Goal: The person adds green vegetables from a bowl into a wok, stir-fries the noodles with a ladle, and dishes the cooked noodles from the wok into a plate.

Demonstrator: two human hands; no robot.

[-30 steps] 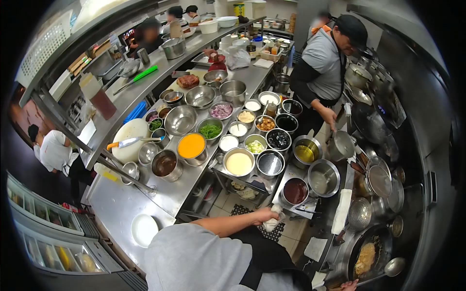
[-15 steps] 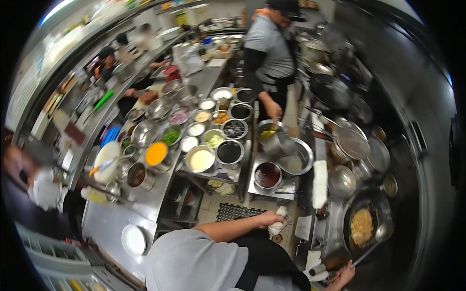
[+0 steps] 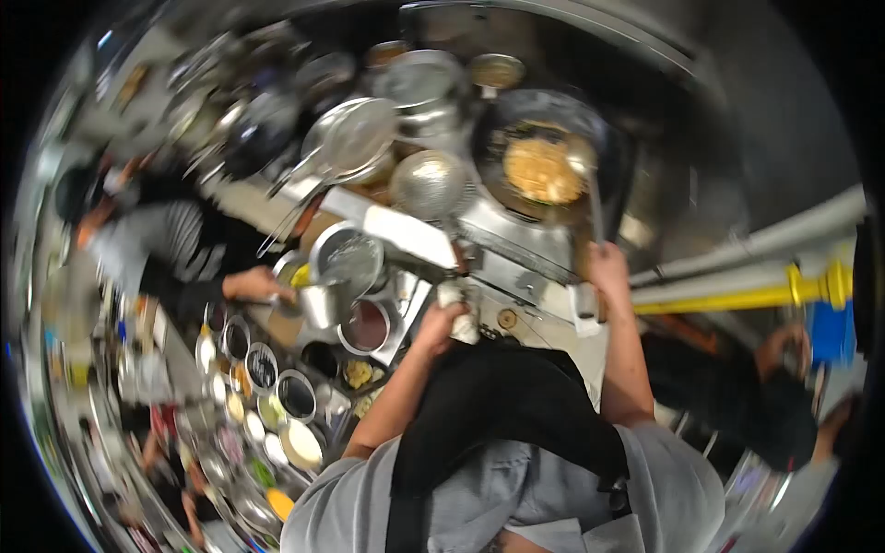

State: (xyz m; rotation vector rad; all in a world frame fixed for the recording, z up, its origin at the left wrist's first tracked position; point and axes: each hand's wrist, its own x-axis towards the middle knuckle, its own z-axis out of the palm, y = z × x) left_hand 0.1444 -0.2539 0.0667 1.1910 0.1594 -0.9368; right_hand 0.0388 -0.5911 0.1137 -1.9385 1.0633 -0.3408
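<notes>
My left hand (image 3: 439, 326) is closed around a folded white cloth (image 3: 463, 318), held in front of my black apron. My right hand (image 3: 607, 268) grips the long handle of a ladle (image 3: 579, 157), its fingers wrapped round the near end. The ladle's round bowl rests at the right edge of a golden-yellow, flat mass of food (image 3: 542, 172), whose exact kind is blurred. This food lies in a dark wok (image 3: 493, 170) on the stove, beyond my hands.
A perforated strainer (image 3: 430, 184) and a mesh skimmer (image 3: 361, 138) sit left of the wok. Further left, a co-worker's hand (image 3: 256, 284) holds a metal pot (image 3: 324, 305) beside a bowl of dark red liquid (image 3: 365, 326). A yellow pipe (image 3: 737, 297) runs at right; another person stands there.
My view has swung toward the stove, bringing the wok to the upper middle and the co-worker to the left. Both hands keep their holds on the cloth and the ladle.
</notes>
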